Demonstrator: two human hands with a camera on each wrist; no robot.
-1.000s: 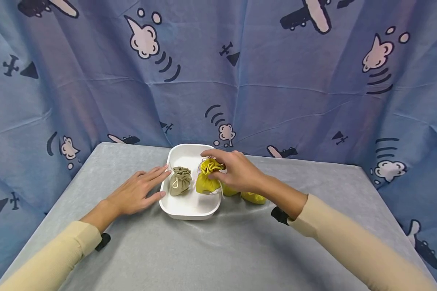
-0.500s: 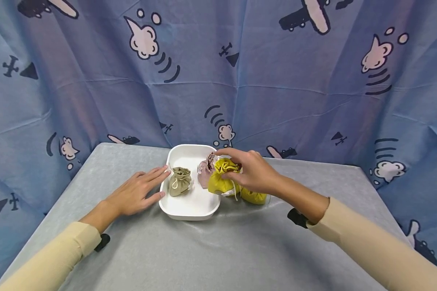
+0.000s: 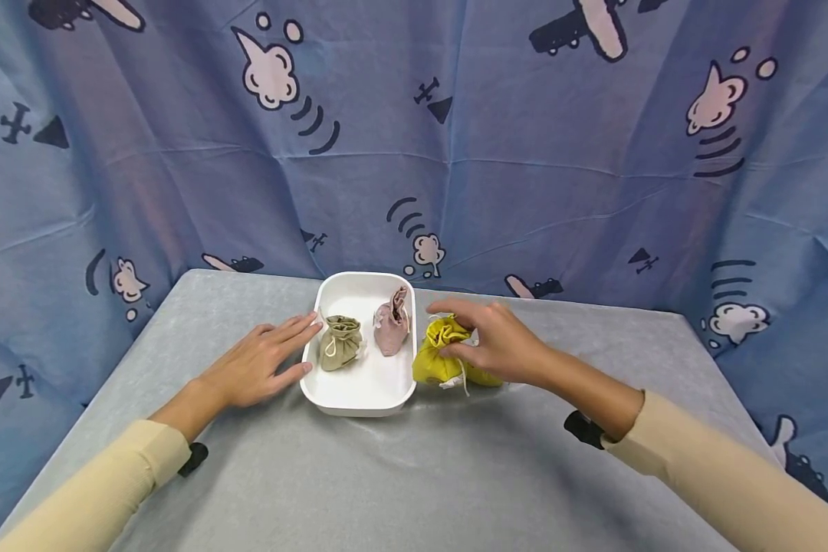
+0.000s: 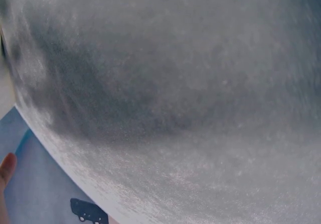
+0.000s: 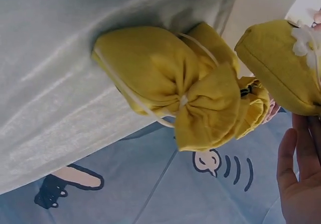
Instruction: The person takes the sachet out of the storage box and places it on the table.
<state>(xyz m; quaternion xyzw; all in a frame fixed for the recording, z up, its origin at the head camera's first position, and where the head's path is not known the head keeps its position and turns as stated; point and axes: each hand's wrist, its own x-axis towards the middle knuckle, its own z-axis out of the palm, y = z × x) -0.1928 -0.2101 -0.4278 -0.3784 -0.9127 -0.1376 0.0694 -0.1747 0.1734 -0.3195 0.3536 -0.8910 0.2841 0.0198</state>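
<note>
In the head view my left hand (image 3: 269,364) lies with fairly straight fingers against the left rim of a white tray (image 3: 359,409). Inside the tray sit an olive drawstring pouch (image 3: 340,345) and a pink drawstring pouch (image 3: 392,330). Just right of the tray, my right hand (image 3: 500,341) holds a yellow drawstring pouch (image 3: 431,362) near its gathered neck, thumb in front. Another yellow pouch (image 3: 484,376) is partly hidden behind that hand. The right wrist view shows the held yellow pouch (image 5: 276,68) apart from the other yellow pouches (image 5: 145,68), which lie together.
A grey cloth (image 3: 414,491) covers the table. Behind the table's back edge hangs a blue patterned curtain (image 3: 559,215). The left wrist view shows mostly grey cloth (image 4: 175,83), with a fingertip (image 4: 7,169) at its left edge.
My right hand has carried the yellow pouch rightward and lower, from over the tray to its right side. The pink pouch has come into full view. My left hand has stayed in place.
</note>
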